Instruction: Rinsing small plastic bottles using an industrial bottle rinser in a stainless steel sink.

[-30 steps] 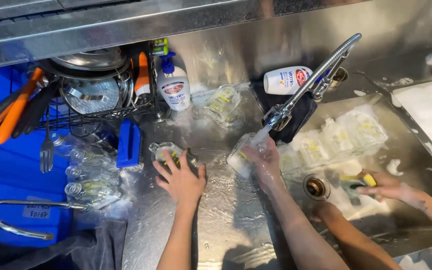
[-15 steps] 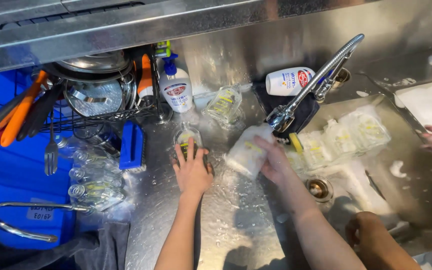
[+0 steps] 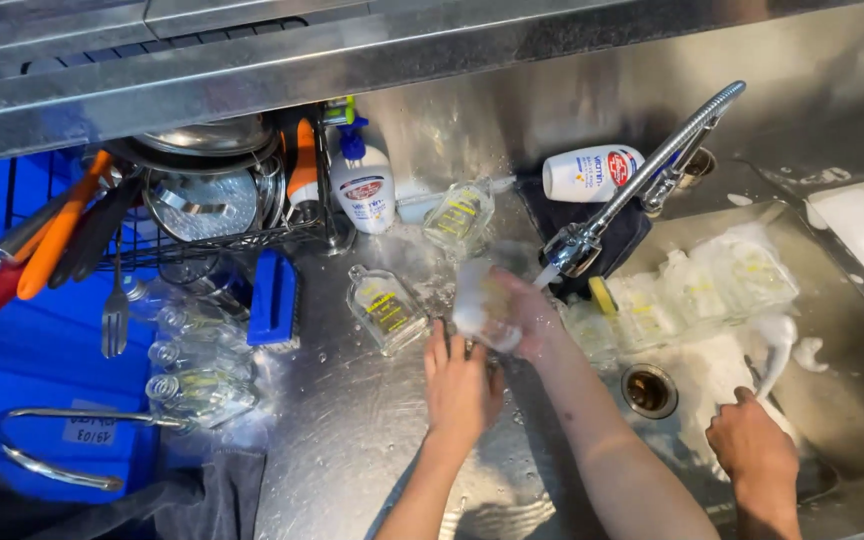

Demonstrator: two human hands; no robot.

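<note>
My right hand (image 3: 532,312) grips a clear glass bottle (image 3: 479,300) covered in foam, held beside the faucet spout (image 3: 574,250) at the sink's left edge. My left hand (image 3: 460,385) lies flat on the wet steel counter (image 3: 352,440) just below that bottle, fingers spread and holding nothing. A small clear bottle with yellow print (image 3: 387,306) lies on the counter to the left of my left hand. Another such bottle (image 3: 459,215) lies further back by the wall.
Another person's hand (image 3: 752,452) reaches into the sink (image 3: 832,390), which holds several soapy bottles (image 3: 692,285) and a drain (image 3: 649,388). A dish rack with pans (image 3: 202,195), a pump soap bottle (image 3: 363,185), a white bottle on its side (image 3: 592,172), a blue brush (image 3: 275,298) and rinsed bottles (image 3: 192,360) are at left.
My left hand let go of the yellow-printed bottle on the counter and drew back toward me. My right hand kept the foamy bottle by the spout. The other person's hand moved to the sink's near side.
</note>
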